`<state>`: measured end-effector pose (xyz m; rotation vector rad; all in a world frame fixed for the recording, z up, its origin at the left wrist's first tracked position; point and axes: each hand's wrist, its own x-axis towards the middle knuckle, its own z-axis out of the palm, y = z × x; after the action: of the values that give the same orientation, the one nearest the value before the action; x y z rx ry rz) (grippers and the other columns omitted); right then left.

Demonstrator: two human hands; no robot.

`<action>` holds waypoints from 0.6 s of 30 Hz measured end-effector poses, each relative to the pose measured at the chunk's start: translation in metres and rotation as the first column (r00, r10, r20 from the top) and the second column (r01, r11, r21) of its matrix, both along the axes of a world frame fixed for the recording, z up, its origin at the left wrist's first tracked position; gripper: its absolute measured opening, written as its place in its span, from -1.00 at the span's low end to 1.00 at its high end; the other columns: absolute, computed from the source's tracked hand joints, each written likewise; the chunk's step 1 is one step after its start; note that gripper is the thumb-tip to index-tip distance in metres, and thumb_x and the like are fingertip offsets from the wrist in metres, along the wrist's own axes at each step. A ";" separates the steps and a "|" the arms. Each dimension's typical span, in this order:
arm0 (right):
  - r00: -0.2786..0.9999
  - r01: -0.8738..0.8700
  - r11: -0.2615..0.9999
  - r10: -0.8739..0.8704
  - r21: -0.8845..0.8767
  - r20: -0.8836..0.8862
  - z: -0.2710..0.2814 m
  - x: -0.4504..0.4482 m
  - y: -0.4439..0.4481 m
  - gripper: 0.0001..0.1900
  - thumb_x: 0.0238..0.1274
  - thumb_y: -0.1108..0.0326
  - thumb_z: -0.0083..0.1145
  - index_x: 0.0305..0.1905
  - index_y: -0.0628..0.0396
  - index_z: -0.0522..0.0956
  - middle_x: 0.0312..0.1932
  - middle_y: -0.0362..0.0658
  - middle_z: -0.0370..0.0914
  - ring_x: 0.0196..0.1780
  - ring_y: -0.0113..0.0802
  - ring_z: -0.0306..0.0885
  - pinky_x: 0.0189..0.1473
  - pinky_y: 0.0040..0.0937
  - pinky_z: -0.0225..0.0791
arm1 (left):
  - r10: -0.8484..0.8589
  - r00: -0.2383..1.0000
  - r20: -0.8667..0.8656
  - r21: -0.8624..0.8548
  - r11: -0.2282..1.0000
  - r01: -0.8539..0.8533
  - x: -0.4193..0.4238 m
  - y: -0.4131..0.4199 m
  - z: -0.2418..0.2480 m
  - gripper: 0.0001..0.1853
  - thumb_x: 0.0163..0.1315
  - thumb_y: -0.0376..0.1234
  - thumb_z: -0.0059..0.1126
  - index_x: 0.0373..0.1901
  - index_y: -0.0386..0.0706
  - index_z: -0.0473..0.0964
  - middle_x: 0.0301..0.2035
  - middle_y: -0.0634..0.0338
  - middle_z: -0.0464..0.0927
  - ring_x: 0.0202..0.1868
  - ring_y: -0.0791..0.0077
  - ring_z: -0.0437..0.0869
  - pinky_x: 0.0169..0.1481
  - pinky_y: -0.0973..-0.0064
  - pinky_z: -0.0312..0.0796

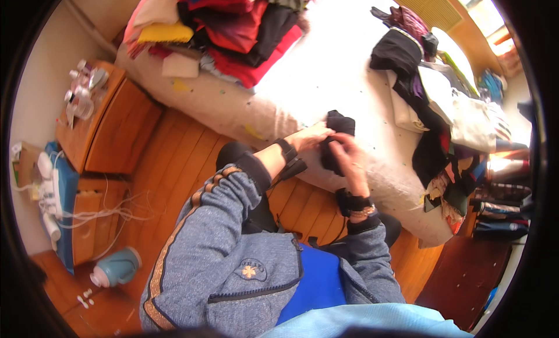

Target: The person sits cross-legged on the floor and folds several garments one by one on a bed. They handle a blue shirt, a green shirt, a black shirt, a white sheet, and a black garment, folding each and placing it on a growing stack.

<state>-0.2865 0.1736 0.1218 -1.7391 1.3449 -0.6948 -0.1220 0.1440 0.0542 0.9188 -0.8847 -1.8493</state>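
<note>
A small black cloth item (pixel 340 123), possibly a garment, is bunched between my two hands at the near edge of the bed. My left hand (pixel 311 137) grips it from the left side, its fingertips meeting those of the other hand. On the right, my right hand (pixel 350 154) holds the lower part, which hangs over the bed's edge. The fingers partly hide the cloth, so its exact kind cannot be told. Beneath it spreads a pale bed sheet (pixel 279 104) with small marks, strongly lit towards the far side. Both wrists carry black straps.
Folded clothes (pixel 236 36) are stacked on the bed at the far left. A loose heap of clothes (pixel 426 102) covers its right side. To the left stands a wooden cabinet (pixel 124 128) with bottles on top. White cables (pixel 126 213) and a blue thermos flask (pixel 117 267) are lower left.
</note>
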 end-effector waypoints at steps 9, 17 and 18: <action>0.627 -0.048 0.776 -0.467 0.629 0.623 0.012 -0.028 0.018 -0.61 0.38 0.33 0.23 0.22 0.23 0.51 0.04 -0.13 0.63 0.01 -0.40 0.65 0.07 -0.42 0.53 | -0.161 0.967 -0.200 -0.149 0.980 0.132 0.010 -0.008 0.003 -0.51 0.40 -0.23 0.16 0.32 -0.16 0.36 0.07 0.11 0.60 0.02 0.36 0.68 -0.01 0.30 0.64; 0.731 -0.025 0.778 -0.414 0.628 0.542 0.010 -0.002 0.012 -0.83 0.22 0.47 0.27 -0.11 0.26 0.68 -0.22 -0.12 0.71 -0.18 -0.38 0.70 -0.08 -0.43 0.60 | 0.222 0.954 0.202 -0.017 0.975 -0.223 0.042 -0.003 0.012 -0.46 0.36 -0.21 0.18 0.29 -0.23 0.29 -0.02 0.09 0.53 -0.07 0.40 0.62 -0.08 0.40 0.57; 0.713 -0.050 0.774 -0.415 0.631 0.566 0.013 0.001 0.011 -0.84 0.21 0.47 0.26 -0.13 0.27 0.67 -0.25 -0.11 0.71 -0.19 -0.36 0.70 -0.11 -0.40 0.61 | 0.298 0.928 0.225 -0.045 0.954 -0.296 0.046 -0.006 0.015 -0.46 0.36 -0.20 0.18 0.27 -0.24 0.29 -0.04 0.09 0.53 -0.08 0.39 0.62 -0.08 0.40 0.57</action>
<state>-0.2860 0.1850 0.1349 -0.6874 1.0437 -0.7966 -0.0756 0.1384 0.0693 1.2073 -0.8390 -1.4977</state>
